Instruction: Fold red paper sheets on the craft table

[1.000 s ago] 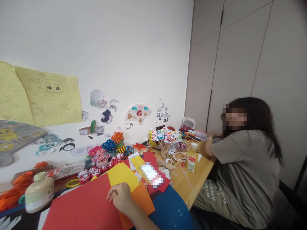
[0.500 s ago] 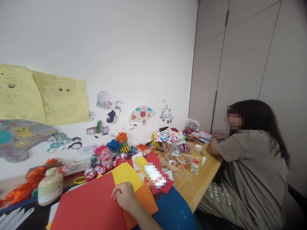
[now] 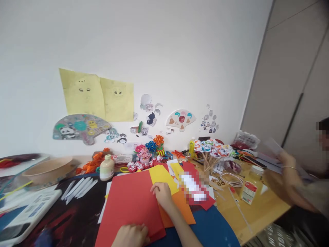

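Observation:
A large red sheet of paper (image 3: 128,202) lies in front of me, over a yellow sheet (image 3: 164,176) and an orange sheet (image 3: 178,206). My right hand (image 3: 163,196) is at the red sheet's right edge, its curled fingers closed at that edge. Low in the view, my left hand (image 3: 132,235) rests on the lower part of the red sheet. Its fingers are bent, and whatever may be under them is hidden.
To the left stand a cream glue bottle (image 3: 107,168), white paper strips (image 3: 79,188) and a round bowl (image 3: 47,171). Wrapped lollipops on sticks (image 3: 213,151) and a clear bottle (image 3: 249,188) stand at right. A co-worker's arm (image 3: 293,175) lifts a sheet of paper beyond them.
My view has swung left, bringing the bowl and strips in. My left hand has come into view on the red sheet. My right hand stays at its edge. The co-worker's hand has risen with paper.

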`<state>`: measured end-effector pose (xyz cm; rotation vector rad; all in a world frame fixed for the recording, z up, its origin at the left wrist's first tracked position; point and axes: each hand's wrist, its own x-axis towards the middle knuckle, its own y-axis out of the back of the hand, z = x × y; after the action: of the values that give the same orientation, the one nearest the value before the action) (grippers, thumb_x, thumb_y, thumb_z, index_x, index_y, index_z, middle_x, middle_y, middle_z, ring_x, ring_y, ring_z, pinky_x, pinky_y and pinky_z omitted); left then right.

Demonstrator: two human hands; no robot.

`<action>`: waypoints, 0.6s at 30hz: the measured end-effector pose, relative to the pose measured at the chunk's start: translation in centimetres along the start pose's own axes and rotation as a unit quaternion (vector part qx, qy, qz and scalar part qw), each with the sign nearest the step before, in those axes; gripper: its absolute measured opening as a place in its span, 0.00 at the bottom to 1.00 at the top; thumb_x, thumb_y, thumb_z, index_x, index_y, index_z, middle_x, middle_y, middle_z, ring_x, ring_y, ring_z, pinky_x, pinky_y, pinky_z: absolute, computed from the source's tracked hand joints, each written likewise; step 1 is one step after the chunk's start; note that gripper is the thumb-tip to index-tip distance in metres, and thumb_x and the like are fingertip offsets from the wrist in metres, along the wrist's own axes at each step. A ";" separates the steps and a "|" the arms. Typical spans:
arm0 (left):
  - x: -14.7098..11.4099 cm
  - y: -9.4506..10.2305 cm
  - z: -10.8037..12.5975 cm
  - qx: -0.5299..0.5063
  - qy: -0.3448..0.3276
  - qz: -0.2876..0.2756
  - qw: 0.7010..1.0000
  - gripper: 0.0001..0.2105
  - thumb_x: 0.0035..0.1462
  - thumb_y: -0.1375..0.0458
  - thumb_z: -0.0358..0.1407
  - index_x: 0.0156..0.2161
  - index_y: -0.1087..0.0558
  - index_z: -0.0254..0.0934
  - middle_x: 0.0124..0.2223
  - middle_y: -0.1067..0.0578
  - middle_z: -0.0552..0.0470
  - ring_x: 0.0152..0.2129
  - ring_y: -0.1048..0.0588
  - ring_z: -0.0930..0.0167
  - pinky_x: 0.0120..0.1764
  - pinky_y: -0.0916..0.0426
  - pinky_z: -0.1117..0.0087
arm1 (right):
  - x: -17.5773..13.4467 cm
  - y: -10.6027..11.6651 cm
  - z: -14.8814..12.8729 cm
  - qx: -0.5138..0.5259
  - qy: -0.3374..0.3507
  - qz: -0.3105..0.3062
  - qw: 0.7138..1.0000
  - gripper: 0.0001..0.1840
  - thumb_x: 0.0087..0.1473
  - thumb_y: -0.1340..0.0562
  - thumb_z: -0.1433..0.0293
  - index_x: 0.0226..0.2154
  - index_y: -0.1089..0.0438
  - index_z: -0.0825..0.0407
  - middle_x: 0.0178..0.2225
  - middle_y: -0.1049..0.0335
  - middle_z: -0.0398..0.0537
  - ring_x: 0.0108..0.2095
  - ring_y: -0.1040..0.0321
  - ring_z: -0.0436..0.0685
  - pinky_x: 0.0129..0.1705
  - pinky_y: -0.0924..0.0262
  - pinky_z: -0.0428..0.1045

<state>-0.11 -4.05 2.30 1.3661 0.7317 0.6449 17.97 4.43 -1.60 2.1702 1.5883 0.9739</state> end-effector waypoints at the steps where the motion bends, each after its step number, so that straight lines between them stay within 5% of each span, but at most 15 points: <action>1: -0.2 -0.1 0.1 -0.004 0.002 0.007 1.000 0.12 0.57 0.53 0.26 0.37 0.27 0.36 0.36 0.21 0.44 0.36 0.22 0.61 0.35 0.33 0.69 | 0.0 0.1 0.0 -0.001 -0.004 0.008 1.000 0.19 0.46 0.49 0.79 0.25 0.24 0.50 0.22 0.26 0.42 0.27 0.30 0.52 0.30 0.44 0.44; 8: -0.9 0.3 0.5 0.026 0.069 0.075 0.994 0.13 0.55 0.54 0.21 0.34 0.28 0.35 0.30 0.23 0.43 0.30 0.22 0.60 0.30 0.35 0.69 | 0.4 1.2 0.9 -0.004 -0.054 0.071 0.996 0.20 0.49 0.52 0.73 0.33 0.25 0.52 0.27 0.25 0.47 0.30 0.31 0.56 0.32 0.44 0.47; 15: -2.8 2.5 -2.9 0.010 0.149 0.290 0.945 0.14 0.66 0.57 0.37 0.34 0.32 0.39 0.26 0.25 0.53 0.24 0.24 0.69 0.25 0.42 0.74 | 0.7 0.9 0.7 0.062 -0.068 0.022 0.995 0.20 0.44 0.50 0.72 0.33 0.25 0.53 0.22 0.27 0.45 0.25 0.32 0.55 0.29 0.43 0.46; 18: -2.9 2.0 -3.0 -0.021 0.140 0.298 0.944 0.14 0.67 0.57 0.37 0.33 0.32 0.39 0.25 0.25 0.54 0.23 0.24 0.70 0.25 0.43 0.74 | 0.6 0.5 -0.2 0.116 -0.068 -0.012 0.991 0.18 0.43 0.49 0.70 0.32 0.25 0.54 0.22 0.28 0.44 0.24 0.32 0.54 0.29 0.41 0.46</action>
<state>-4.22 -4.28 4.35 1.4781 0.5130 1.3485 18.36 4.79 -0.93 2.3059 1.7311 0.6459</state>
